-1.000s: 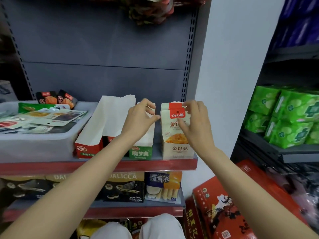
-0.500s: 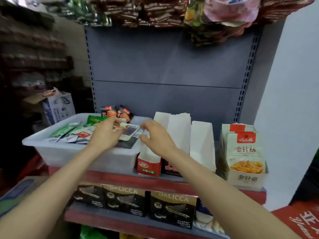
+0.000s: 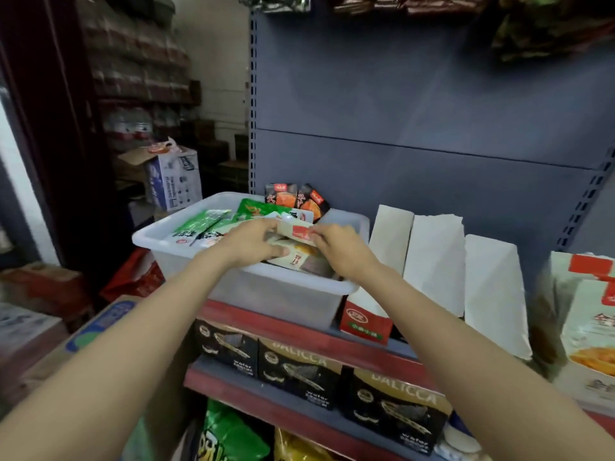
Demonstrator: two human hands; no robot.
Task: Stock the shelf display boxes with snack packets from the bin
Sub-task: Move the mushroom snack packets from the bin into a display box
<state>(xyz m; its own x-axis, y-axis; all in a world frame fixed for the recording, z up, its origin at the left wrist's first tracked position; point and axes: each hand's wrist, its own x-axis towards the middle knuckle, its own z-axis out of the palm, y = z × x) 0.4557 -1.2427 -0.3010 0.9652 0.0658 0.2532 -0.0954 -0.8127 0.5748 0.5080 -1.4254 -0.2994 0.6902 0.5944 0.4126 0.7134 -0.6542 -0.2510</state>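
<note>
**Packet lifted in the bin, boxes wait to the right**

Both hands meet over the white bin (image 3: 173, 239) on the shelf. The left hand (image 3: 251, 242) and right hand (image 3: 339, 247) pinch opposite ends of 1 cream packet (image 3: 297, 232), its long axis running left to right between them, just above the other packets. The display boxes (image 3: 432, 261) stand just right of the bin, so the right hand is nearer for the carry.
</note>
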